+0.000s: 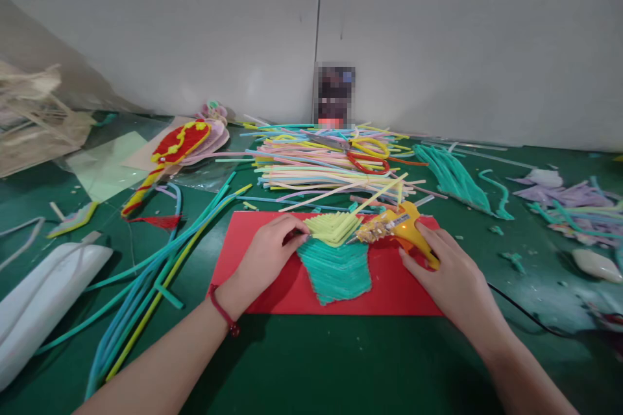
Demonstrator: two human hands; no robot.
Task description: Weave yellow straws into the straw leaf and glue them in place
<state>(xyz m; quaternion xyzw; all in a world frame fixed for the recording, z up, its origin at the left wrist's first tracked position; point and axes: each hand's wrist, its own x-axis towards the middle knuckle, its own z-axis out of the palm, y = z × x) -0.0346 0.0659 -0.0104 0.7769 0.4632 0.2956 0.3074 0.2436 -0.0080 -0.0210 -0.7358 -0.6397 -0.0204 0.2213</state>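
A red sheet [272, 292] lies on the green table. On it is a teal pipe-cleaner piece [335, 272] made of strips side by side. Above that, light yellow pipe cleaners [333, 225] form nested V rows, one long end sticking up to the right. My left hand [277, 240] pinches the left edge of the yellow rows with thumb and index finger. In my right hand [442, 266] is a yellow hot glue gun [403, 227], its nozzle at the seam between yellow and teal. Fingers hide part of its handle.
Behind the sheet lies a pile of coloured pipe cleaners [311, 175] with scissors [370, 152] on top. A red and yellow fan-shaped craft [180, 146] and long blue and yellow stems [160, 266] are left. Teal strands [457, 178] and a black cord [528, 316] are right.
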